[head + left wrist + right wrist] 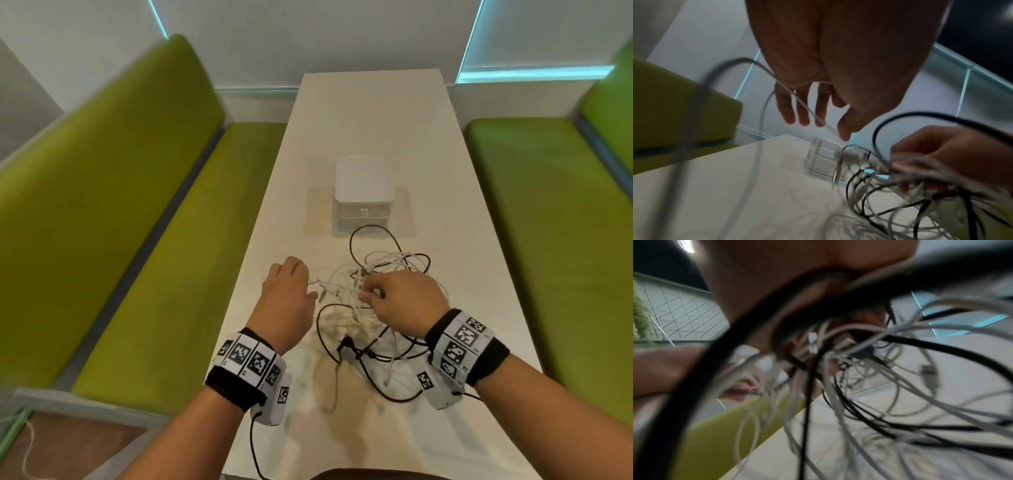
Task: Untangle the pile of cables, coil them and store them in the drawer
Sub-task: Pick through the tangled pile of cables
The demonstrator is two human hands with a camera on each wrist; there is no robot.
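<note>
Right hand (404,301) grips tangled cables (376,270), loops sprawling.

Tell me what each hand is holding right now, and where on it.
The right hand grips the tangled cables at the knotted middle. The left hand has straight fingers; a white strand crosses them, no clear grip.

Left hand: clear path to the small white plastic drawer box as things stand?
Probably yes. The left hand hovers open, fingers straight, beside the tangled pile of black and white cables. The bare white table between it and the small white plastic drawer box looks unobstructed.
</note>
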